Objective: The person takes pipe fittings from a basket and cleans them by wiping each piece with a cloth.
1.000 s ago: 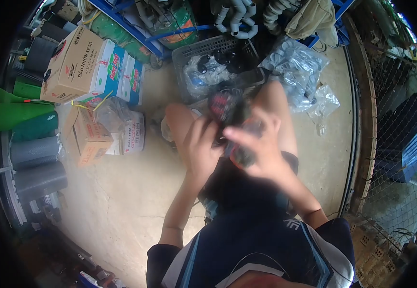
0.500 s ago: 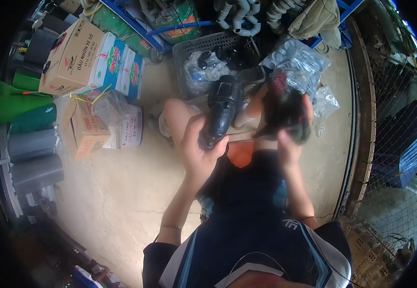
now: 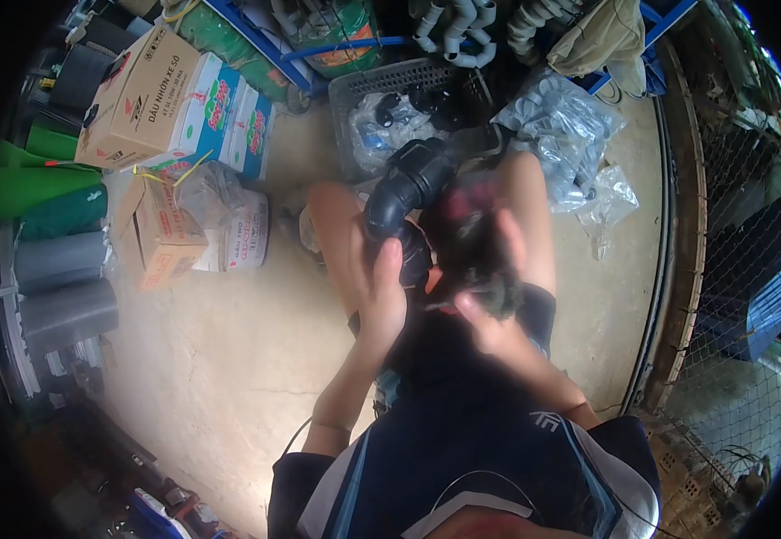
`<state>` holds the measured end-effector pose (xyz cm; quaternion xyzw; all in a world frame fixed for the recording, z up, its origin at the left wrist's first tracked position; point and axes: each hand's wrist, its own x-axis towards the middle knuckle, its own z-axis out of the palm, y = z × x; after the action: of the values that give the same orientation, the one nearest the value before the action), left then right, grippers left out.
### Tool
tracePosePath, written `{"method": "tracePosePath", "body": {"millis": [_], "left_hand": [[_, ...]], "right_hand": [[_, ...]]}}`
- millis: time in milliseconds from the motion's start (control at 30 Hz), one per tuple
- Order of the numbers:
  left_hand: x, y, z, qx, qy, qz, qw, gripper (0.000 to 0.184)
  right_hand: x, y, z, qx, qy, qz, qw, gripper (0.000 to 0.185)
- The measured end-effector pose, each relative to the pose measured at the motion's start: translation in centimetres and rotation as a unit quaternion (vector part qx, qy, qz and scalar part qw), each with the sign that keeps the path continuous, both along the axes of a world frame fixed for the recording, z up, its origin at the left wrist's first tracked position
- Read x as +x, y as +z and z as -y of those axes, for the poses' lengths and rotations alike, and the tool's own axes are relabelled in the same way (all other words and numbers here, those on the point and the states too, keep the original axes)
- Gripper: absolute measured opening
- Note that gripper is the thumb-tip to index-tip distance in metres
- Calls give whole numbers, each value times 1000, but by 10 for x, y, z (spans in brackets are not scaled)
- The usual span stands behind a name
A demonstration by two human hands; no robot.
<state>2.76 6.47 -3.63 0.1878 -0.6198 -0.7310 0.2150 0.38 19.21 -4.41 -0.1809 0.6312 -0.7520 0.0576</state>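
A black plastic pipe elbow (image 3: pixel 398 193) is gripped in my left hand (image 3: pixel 381 301), its curved end pointing up and away from me above my lap. My right hand (image 3: pixel 491 325), smeared by motion, is closed on a dark cloth (image 3: pixel 476 247) with a reddish patch. The cloth is just right of the elbow; whether they touch I cannot tell. Beyond both hands is a grey plastic crate (image 3: pixel 342 126) holding clear plastic bags and black parts.
Clear bags of grey fittings (image 3: pixel 559 135) lie right of the crate. Cardboard boxes (image 3: pixel 143 103) and an opened carton (image 3: pixel 152 235) stand at left. A blue metal rack (image 3: pixel 350 45) holds grey pipe bends (image 3: pixel 458 31). Wire mesh (image 3: pixel 741 242) runs along the right.
The elbow has turned in my left hand, so its bend now shows from the side. My right hand has moved left with the cloth, closer to the elbow.
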Motion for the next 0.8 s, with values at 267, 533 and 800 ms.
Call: {"method": "tracePosePath", "body": {"millis": [267, 533, 800], "left_hand": [[-7, 6, 1, -146, 27, -26, 989, 39], [-7, -15, 10, 25, -20, -85, 996, 59], [-14, 7, 2, -165, 63, -13, 984, 44]], "right_hand": [[-18, 5, 21, 105, 10, -107, 989, 75], [-28, 8, 1, -148, -19, 90, 985, 77], [-9, -4, 6, 14, -36, -217, 975, 68]]}}
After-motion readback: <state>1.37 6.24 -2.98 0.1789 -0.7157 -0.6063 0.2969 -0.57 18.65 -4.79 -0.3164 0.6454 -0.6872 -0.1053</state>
